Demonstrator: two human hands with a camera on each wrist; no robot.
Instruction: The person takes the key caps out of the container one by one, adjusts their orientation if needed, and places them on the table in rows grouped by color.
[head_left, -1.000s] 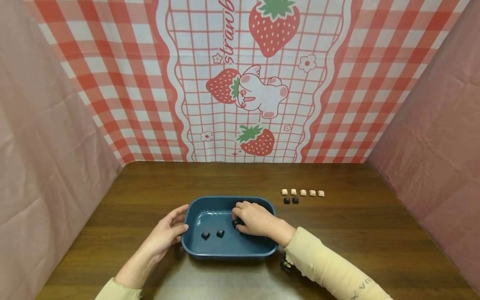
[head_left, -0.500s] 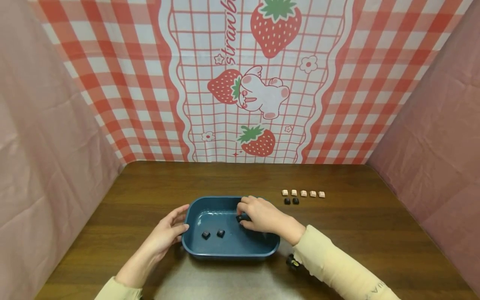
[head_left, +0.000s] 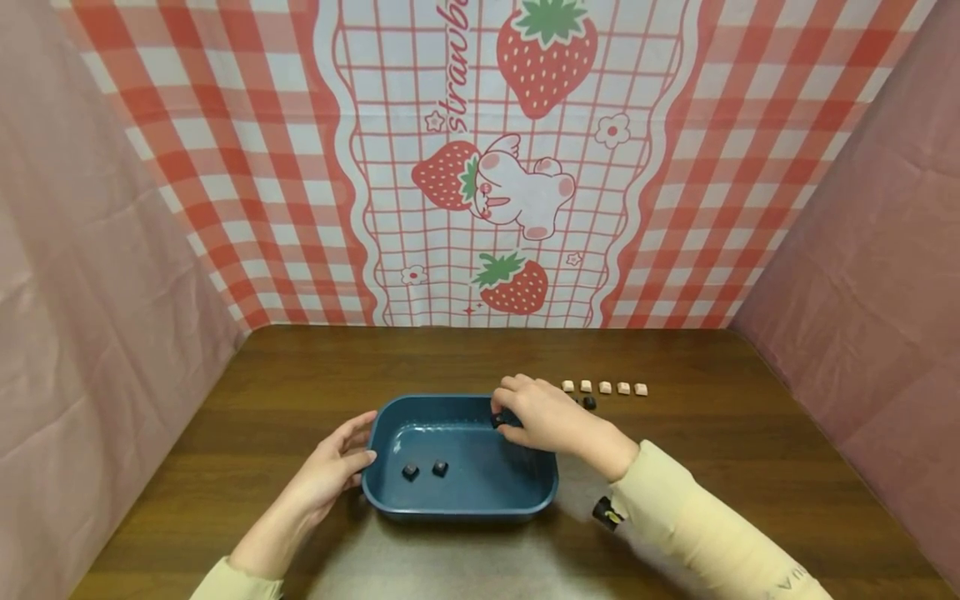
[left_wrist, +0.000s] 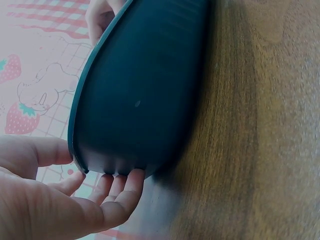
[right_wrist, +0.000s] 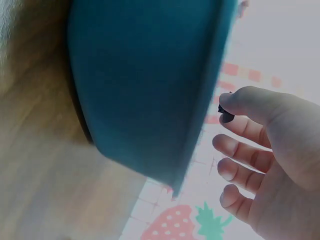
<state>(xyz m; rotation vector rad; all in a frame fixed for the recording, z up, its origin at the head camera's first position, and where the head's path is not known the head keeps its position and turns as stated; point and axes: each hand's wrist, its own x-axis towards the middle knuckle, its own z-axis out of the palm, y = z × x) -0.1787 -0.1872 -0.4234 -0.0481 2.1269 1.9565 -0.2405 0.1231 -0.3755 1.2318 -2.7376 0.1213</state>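
My left hand [head_left: 330, 463] holds the left end of a dark blue basin [head_left: 468, 507], its thumb at the rim and other fingertips on the outside wall [left_wrist: 135, 100]. Between thumb and index finger, my right hand [head_left: 551, 417] pinches a black keycap [right_wrist: 227, 114]. That hand is over the basin's back right corner; its other three fingers are spread apart in the right wrist view. On the basin floor lie two more black keycaps, one black keycap [head_left: 410, 472] left of the other black keycap [head_left: 440, 468].
Behind and right of the basin, several pale keycaps [head_left: 604, 387] form a row on the wooden table [head_left: 712, 433]. In front of that row sits a black keycap [head_left: 589, 402], with another mostly hidden by my right hand. A checked strawberry cloth [head_left: 517, 200] hangs at the back.
My right hand has risen from the basin floor and moved right and back to the rim, carrying the black keycap. My left hand stays at the basin's left end.
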